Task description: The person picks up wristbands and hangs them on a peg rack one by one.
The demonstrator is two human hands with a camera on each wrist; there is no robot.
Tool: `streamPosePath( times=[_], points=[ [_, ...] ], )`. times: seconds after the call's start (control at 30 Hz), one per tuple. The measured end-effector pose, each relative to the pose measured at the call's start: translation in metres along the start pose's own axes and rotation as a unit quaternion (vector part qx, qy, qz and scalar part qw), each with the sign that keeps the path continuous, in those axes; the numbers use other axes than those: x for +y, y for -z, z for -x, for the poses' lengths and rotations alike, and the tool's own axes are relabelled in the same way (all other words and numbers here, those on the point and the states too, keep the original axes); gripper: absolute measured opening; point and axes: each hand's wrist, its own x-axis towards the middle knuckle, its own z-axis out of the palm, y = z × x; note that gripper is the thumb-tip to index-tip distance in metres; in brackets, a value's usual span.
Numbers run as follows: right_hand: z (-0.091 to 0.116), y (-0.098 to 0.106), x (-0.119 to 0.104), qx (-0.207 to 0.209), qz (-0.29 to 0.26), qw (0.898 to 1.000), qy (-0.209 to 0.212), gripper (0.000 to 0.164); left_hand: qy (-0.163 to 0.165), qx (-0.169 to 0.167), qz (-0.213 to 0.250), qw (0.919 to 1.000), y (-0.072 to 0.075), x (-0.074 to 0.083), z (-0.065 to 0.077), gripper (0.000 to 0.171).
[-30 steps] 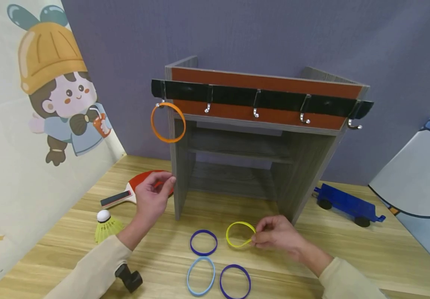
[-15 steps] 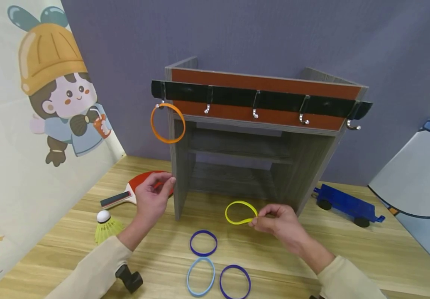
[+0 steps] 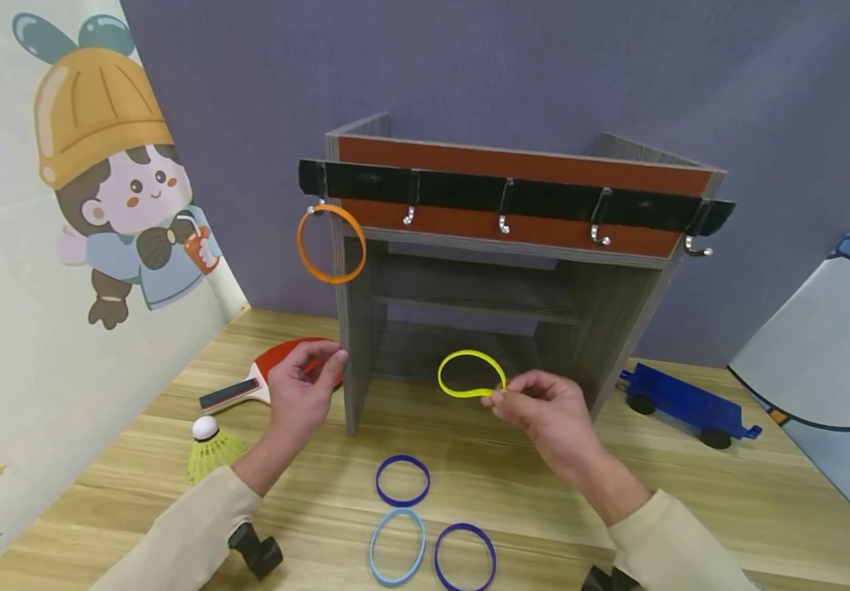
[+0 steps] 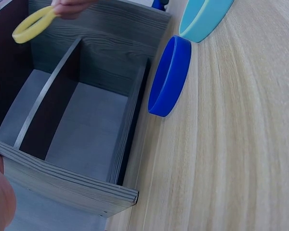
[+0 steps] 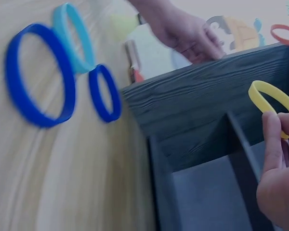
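My right hand [image 3: 546, 410] pinches a yellow ring band [image 3: 471, 374] between thumb and fingertips, holding it up in front of the lower part of a small grey shelf unit [image 3: 617, 328]. In the right wrist view the yellow band stands out past my fingertips. My left hand [image 3: 301, 390], fingers loosely bent, touches the front edge of the shelf unit's left side panel from outside. A black rail [image 3: 462, 182] with several metal hooks crosses the unit's top. An orange ring band [image 3: 354, 275] hangs on its leftmost hook; the other hooks hold nothing.
On the wooden table in front lie two dark blue bands [image 3: 378, 492] and a light blue band [image 3: 373, 558]. A table tennis bat [image 3: 248, 392] and a yellow shuttlecock [image 3: 211, 455] are at left. A blue toy wagon [image 3: 683, 402] stands at right.
My right hand has raised the yellow band from near the table to in front of the shelf unit's lower opening. My left hand stays at the side panel.
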Motion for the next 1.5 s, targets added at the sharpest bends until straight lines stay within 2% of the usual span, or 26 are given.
streamPosePath(
  times=[0.37, 0.53, 0.97, 1.5],
  points=[
    [-0.008, -0.025, -0.027, -0.02, -0.051, 0.997, 0.053, 0.018, 0.001, 0.003, 0.005, 1.0, 0.0, 0.0, 0.001, 0.013],
    [-0.012, -0.037, -0.041, -0.03, -0.068, 0.994, 0.074, 0.013, 0.002, 0.004, 0.002, 1.0, 0.0, 0.0, 0.0, 0.012],
    [-0.023, -0.069, -0.068, -0.034, -0.093, 0.99, 0.099, 0.009, -0.003, -0.002, -0.006, 1.0, 0.001, 0.0, 0.0, 0.013],
    [-0.033, -0.091, -0.086, -0.045, -0.107, 0.986, 0.123, 0.013, 0.002, 0.002, 0.011, 0.9999, 0.001, -0.002, 0.0, 0.014]
  ],
)
